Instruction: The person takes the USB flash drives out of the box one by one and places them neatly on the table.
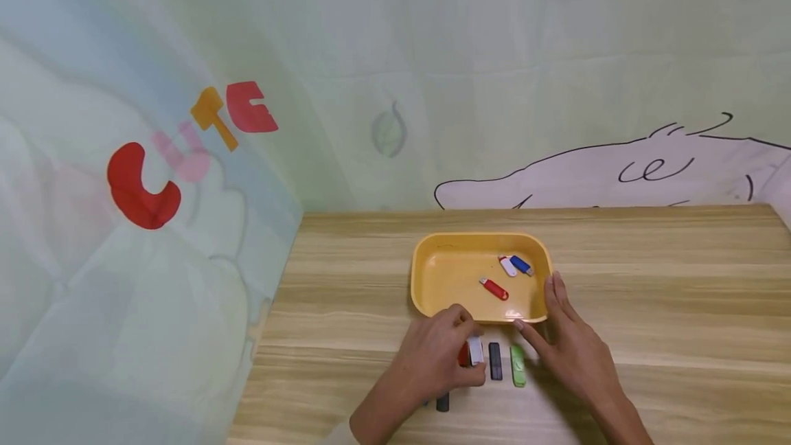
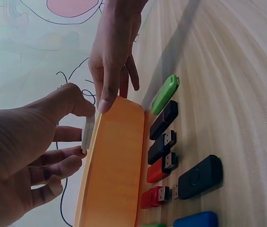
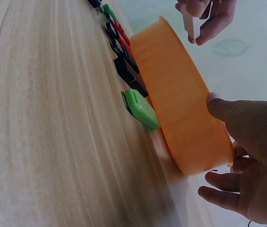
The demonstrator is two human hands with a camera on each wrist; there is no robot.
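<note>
My left hand (image 1: 435,352) pinches a white USB stick (image 2: 88,133) between thumb and fingers, above the front rim of a yellow plastic tray (image 1: 426,259). My right hand (image 1: 571,342) holds the tray's front right corner, its thumb on the front rim and its fingers along the right side. Inside the tray lie a red USB stick (image 1: 494,288), a white and red USB stick (image 1: 508,266) and a blue USB stick (image 1: 521,265). In the head view, my left hand hides some of the sticks on the table.
Before the tray runs a row with a green USB stick (image 1: 518,366), a black USB stick (image 1: 495,361) and a red USB stick (image 2: 158,170), among others. Nearer me lie a larger black stick (image 2: 200,177) and a blue stick (image 2: 197,221). Printed cloth hangs behind the wooden table (image 1: 680,307).
</note>
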